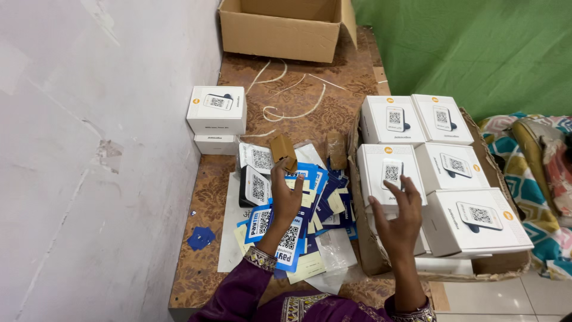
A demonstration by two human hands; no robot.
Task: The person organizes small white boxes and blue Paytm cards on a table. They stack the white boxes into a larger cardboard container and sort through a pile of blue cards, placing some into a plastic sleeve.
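Note:
My left hand [285,197] is raised over a heap of blue and white cards [304,220], its fingertips pinching a small brown cardboard box [283,152]. Beside that hand, a white device with a square code panel [255,186] stands on the pile. My right hand [398,222] hovers palm-up and empty, fingers spread, over the near edge of a shallow cardboard tray [506,264] that holds several white boxes [390,169].
Two stacked white boxes [216,110] sit against the wall at left. An open cardboard carton [280,36] stands at the table's far end, with white strings [295,110] loose before it. Another small brown box [336,149] lies near the tray. Green cloth hangs at right.

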